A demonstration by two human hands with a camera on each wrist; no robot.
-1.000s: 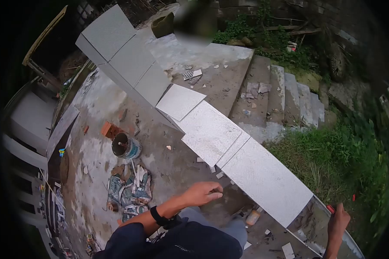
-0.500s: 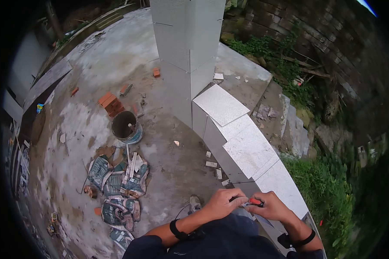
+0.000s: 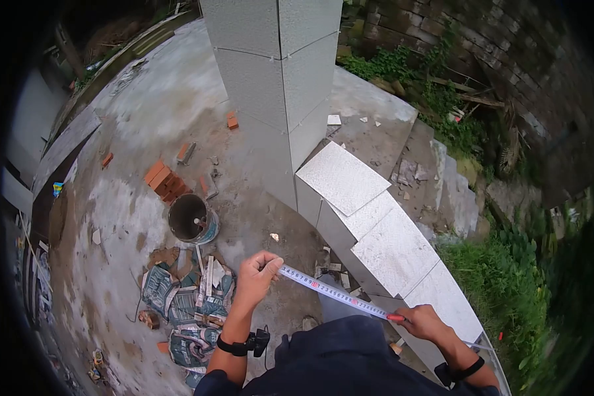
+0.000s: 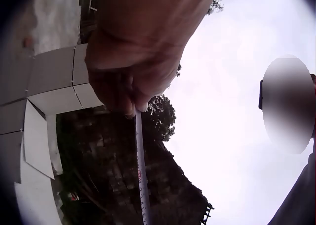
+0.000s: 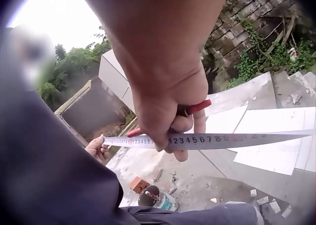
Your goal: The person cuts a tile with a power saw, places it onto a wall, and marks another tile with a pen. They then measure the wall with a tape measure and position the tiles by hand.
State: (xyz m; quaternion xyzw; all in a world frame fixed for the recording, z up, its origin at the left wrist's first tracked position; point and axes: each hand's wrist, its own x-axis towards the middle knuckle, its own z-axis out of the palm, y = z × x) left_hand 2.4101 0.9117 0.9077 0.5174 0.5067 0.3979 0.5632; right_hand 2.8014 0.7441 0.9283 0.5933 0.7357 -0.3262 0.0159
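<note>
While the tape measure (image 3: 336, 294) is stretched taut between the two hands in front of the person's body, each end is held so the numbered blade stays flat and readable. The right hand (image 3: 424, 321) has its fingers (image 5: 185, 124) curled round the blade together with a red-tipped tool (image 5: 197, 107), pinching both against the palm, so the strip runs straight out past the knuckles. The left hand (image 3: 256, 276) pinches the free end between thumb and bent fingers, pulling it away to keep the span tight. Below the tape lies the concrete floor (image 3: 158, 105) with crumpled cement bags (image 3: 185, 297), a bucket (image 3: 193, 220) and a few bricks (image 3: 162, 179). Farther off, pale tiles (image 3: 376, 231) cap a low wall, and a tiled pillar (image 3: 270, 79) rises beyond it.
</note>
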